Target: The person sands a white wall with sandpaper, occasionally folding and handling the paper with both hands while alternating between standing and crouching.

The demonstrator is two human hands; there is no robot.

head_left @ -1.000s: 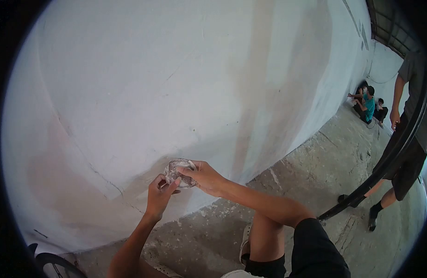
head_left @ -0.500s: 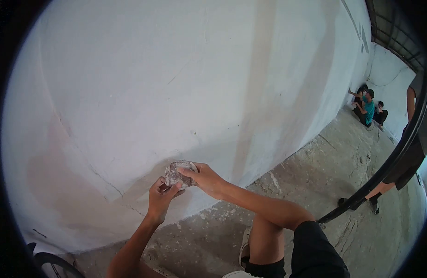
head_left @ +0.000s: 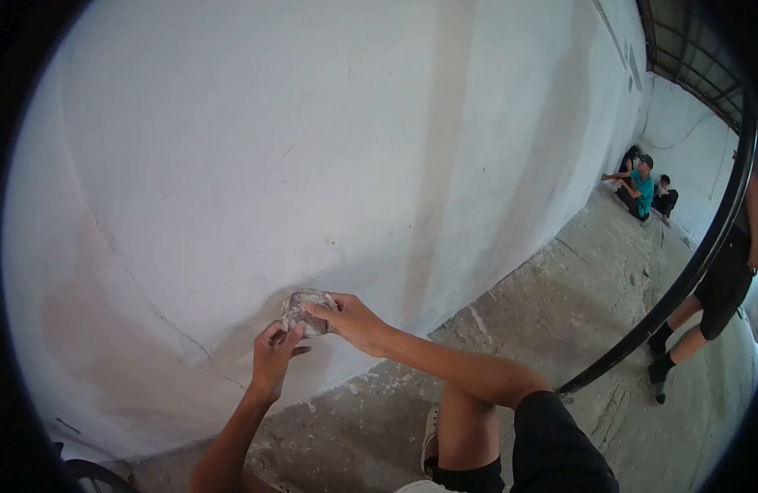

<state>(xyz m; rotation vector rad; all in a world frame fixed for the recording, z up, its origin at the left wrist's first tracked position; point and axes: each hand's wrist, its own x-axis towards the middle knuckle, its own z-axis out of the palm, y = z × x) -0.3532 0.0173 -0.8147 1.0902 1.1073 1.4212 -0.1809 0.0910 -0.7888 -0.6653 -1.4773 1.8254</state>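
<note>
- The right hand [head_left: 350, 322] was curled around a dusty, crumpled pad of sandpaper [head_left: 303, 310], fingers over its top and thumb beneath, pressing it close to the wall [head_left: 313, 140].
- The left hand [head_left: 274, 356] was half closed just below, its fingertips pinching the pad's lower edge.
- Compared with a second earlier, both hands and the pad had drifted slightly left and down along the wall, and the left fingers had closed in tighter on the paper; this looked like re-folding or re-gripping rather than rubbing.
- The pad sat low on the wall, above the strip where the wall met the floor [head_left: 560, 304], beside a crack [head_left: 169, 324] running down to the left.
- The person's bent knee [head_left: 469, 394] and dark shorts [head_left: 560, 444] filled the bottom edge, close under the right forearm.
- Open wall lay above and to both sides; a dark curved bar [head_left: 683, 279] crossed the right side.
- A standing person [head_left: 716, 287] was near the right edge, and seated people [head_left: 642, 191] were well apart in the far corner.
</note>
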